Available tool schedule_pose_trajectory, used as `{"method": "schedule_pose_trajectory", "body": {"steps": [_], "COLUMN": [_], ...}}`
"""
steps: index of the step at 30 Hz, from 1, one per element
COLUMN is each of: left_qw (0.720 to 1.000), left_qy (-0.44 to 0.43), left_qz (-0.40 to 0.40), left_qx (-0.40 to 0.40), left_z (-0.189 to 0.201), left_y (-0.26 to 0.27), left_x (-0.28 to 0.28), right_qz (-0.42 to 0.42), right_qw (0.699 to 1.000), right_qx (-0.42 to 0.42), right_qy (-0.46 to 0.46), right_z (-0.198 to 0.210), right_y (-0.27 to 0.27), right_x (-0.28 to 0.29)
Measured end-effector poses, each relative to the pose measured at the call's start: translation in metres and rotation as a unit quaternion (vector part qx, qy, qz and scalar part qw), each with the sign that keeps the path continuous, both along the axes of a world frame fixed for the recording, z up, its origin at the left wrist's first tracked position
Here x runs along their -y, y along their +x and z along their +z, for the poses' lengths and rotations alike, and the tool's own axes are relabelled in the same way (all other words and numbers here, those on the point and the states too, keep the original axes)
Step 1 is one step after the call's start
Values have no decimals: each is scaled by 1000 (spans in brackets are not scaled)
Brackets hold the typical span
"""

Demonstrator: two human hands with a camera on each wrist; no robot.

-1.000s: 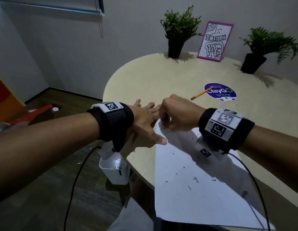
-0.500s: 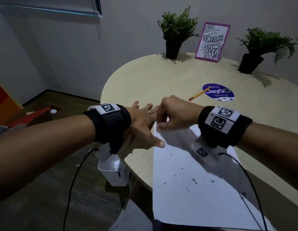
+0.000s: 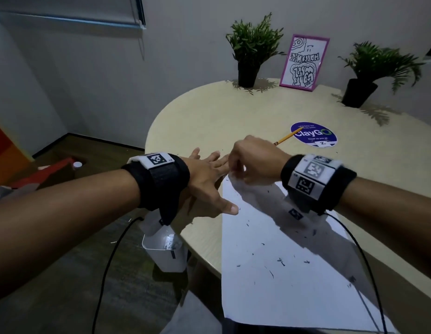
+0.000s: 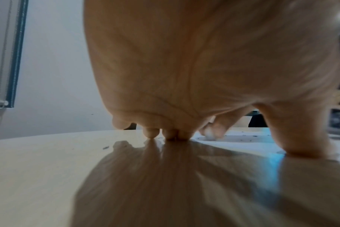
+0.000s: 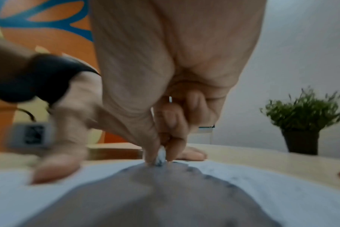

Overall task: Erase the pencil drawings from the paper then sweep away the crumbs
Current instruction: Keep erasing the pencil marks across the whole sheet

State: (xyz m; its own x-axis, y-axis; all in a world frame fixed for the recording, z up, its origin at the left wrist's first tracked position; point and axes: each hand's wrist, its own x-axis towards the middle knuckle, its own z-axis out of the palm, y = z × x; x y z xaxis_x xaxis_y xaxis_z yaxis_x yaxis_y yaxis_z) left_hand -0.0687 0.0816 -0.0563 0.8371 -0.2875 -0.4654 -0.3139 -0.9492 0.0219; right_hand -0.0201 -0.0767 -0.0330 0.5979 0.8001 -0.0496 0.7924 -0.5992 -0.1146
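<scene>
A white sheet of paper (image 3: 281, 273) lies on the round beige table (image 3: 209, 121), its near end hanging past the table edge. Dark eraser crumbs (image 3: 280, 261) are scattered over it. My right hand (image 3: 253, 162) pinches a small white eraser (image 5: 160, 155) between thumb and fingers and presses it on the sheet's far left corner. My left hand (image 3: 209, 179) lies flat with fingers spread, thumb on the sheet's left edge and fingertips (image 4: 150, 132) on the table. The eraser (image 4: 209, 135) also shows past the left palm.
A yellow pencil (image 3: 285, 138) lies across a blue round sticker (image 3: 314, 133). Two potted plants (image 3: 250, 51) (image 3: 373, 73) and a pink framed drawing (image 3: 303, 61) stand at the back. A white bin (image 3: 166, 249) stands on the floor beside the table.
The right hand has shifted slightly back and forth with the eraser at the sheet's far corner. The left hand has stayed flat in place.
</scene>
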Motion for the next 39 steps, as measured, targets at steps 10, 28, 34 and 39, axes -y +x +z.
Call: {"method": "schedule_pose_trajectory", "body": {"steps": [10, 28, 34, 39], "left_qw": [1000, 999, 1000, 1000], "left_qy": [-2, -29, -16, 20], "left_qz": [-10, 21, 19, -1], "left_qx": [0, 7, 11, 7], "left_z": [2, 2, 3, 6], "left_y": [0, -1, -2, 0], "left_x": [0, -4, -1, 2], "right_qz": [34, -93, -66, -85], "right_qw": [999, 995, 996, 995], "right_qx": [-3, -40, -48, -32], "right_qy": [5, 16, 37, 28], "right_z": [1, 0, -4, 2], "right_y": [-14, 12, 4, 7], "right_x": [-6, 28, 15, 18]}}
